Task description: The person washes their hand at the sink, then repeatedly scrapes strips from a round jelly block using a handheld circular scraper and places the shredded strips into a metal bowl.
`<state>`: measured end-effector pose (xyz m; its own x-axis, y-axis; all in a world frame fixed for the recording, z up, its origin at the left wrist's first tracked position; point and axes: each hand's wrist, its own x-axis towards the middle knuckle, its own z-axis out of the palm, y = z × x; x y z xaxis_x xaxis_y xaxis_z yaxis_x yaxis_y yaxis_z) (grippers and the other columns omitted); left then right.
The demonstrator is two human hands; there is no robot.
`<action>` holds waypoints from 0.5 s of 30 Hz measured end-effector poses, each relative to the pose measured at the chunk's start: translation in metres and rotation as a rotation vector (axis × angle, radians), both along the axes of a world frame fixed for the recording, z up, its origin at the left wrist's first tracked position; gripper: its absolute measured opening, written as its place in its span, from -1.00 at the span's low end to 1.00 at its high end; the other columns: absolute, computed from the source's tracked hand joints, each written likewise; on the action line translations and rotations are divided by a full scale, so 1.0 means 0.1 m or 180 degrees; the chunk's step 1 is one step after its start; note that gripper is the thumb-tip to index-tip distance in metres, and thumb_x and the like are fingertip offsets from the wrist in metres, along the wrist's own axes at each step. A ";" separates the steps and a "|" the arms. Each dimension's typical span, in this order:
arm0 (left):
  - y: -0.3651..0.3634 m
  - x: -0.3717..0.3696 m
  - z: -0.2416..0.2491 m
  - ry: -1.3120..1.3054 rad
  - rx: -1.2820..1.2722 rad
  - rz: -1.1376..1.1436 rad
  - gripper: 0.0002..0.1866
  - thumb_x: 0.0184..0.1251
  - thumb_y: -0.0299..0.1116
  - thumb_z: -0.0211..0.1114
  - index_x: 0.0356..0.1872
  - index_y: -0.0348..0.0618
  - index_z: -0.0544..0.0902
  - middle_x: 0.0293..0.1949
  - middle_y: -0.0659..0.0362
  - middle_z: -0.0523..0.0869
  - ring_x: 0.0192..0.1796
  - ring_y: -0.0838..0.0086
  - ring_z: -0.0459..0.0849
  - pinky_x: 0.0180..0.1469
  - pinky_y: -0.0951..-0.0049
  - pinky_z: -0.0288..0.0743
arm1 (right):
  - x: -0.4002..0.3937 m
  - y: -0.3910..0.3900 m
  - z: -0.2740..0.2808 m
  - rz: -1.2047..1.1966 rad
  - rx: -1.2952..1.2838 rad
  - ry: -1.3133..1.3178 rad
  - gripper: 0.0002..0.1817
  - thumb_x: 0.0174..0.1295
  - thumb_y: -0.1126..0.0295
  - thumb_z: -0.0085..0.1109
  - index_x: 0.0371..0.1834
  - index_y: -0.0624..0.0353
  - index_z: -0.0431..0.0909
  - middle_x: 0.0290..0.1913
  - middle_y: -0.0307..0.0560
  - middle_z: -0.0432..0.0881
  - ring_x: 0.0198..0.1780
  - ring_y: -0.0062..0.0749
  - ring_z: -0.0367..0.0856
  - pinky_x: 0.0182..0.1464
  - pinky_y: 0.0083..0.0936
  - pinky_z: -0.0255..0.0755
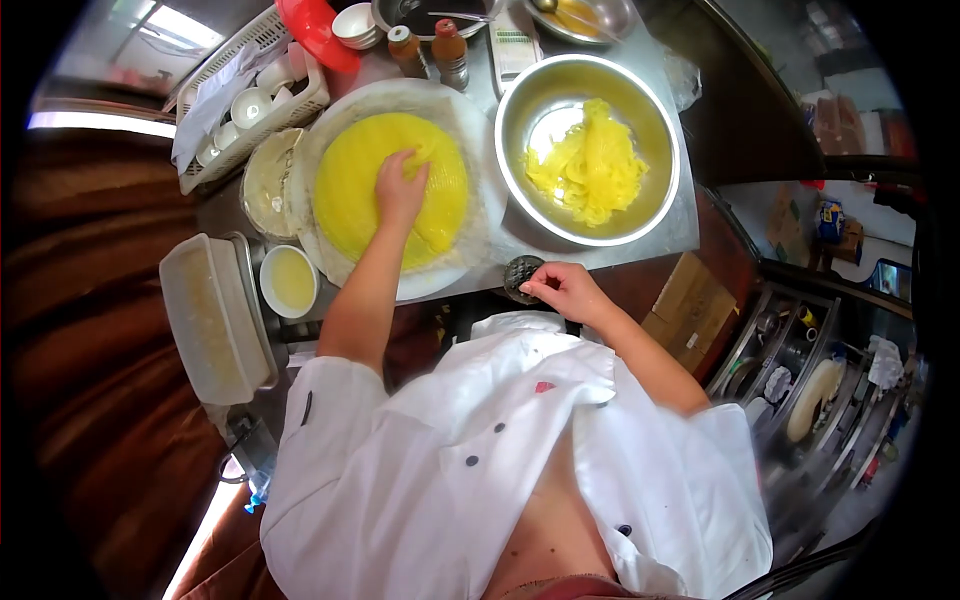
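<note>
My left hand (401, 186) reaches onto a wide, flat round of yellow noodle-like strands (350, 190). Its fingers are closed on a small raised bunch of these strands. Under the round lies a pale cloth (312, 215) on a big white round board (425, 288). My right hand (566, 291) is at the table's near edge, thumb and fingers pinched together beside a dark, ridged, rounded object (521, 276); what they hold, if anything, is too small to make out. A large steel bowl (508, 200) at the right contains a heap of similar yellow strands (592, 165).
Left of the board are a bowl of pale yellow liquid (291, 281), a plastic-covered container (268, 185) and a long white tub (205, 320). Behind stand two bottles (449, 55), a basket of white cups (250, 107) and a smaller steel bowl (590, 20). A cardboard box (690, 312) sits at the right.
</note>
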<state>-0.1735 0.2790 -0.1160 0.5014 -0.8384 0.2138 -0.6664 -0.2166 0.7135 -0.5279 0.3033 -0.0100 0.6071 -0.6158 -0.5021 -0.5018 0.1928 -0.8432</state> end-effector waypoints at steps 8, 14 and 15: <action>0.07 0.09 0.29 0.2679 0.0495 0.0809 -0.65 0.25 -0.41 0.45 0.06 -0.18 0.67 -0.07 0.08 0.77 -0.03 0.23 0.77 -0.02 0.22 0.66 | -0.64 0.04 -0.02 -0.0164 -0.0062 -0.0116 -0.73 0.32 0.25 0.47 -0.30 0.27 0.72 -0.50 -0.25 0.63 -0.45 -0.64 0.47 -0.32 -0.58 0.44; -0.11 -0.41 1.71 0.3313 0.1165 0.0448 -0.61 0.26 -0.42 0.45 0.10 -0.18 0.63 -0.16 0.17 0.74 -0.10 0.41 0.75 -0.13 0.33 0.65 | -1.15 0.07 -0.20 -0.0644 0.0102 -0.0225 -0.73 0.34 0.26 0.47 -0.31 0.29 0.71 -0.51 -0.35 0.58 -0.44 -0.71 0.41 -0.33 -0.63 0.40; -0.21 -0.63 1.98 0.3062 0.1365 0.0360 -0.61 0.27 -0.41 0.44 0.11 -0.20 0.62 -0.16 0.17 0.74 -0.12 0.44 0.74 -0.14 0.36 0.65 | -1.21 0.07 -0.21 -0.0661 0.0139 -0.0221 -0.73 0.34 0.27 0.47 -0.31 0.29 0.71 -0.51 -0.36 0.57 -0.44 -0.71 0.41 -0.33 -0.64 0.40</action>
<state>-0.2365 0.2583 0.0825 0.3821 -0.6876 -0.6174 0.1782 -0.6007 0.7794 -0.6484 0.3106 -0.0314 0.5036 -0.7098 -0.4925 -0.3886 0.3230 -0.8629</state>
